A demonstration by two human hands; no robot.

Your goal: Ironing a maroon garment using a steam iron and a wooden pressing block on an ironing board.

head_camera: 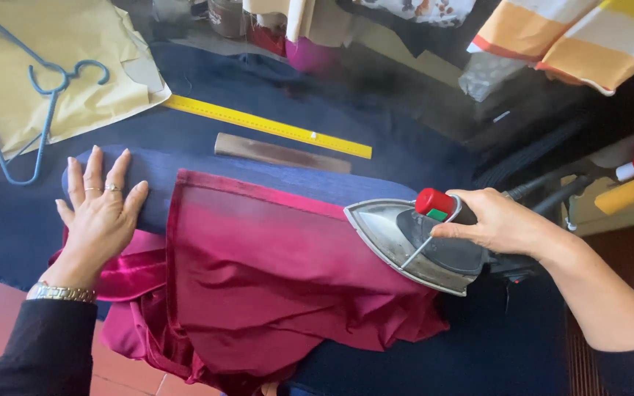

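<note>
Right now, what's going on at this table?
A person is ironing. The right hand grips the handle of a steam iron tilted over magenta fabric draped on a blue padded sleeve board. The left hand lies flat, fingers spread, on the board's rounded end. A yellow ruler and a blue hanger lie behind.

No packages, labels, signs or screens clearly visible; items at top edge too blurred to tell.
</note>
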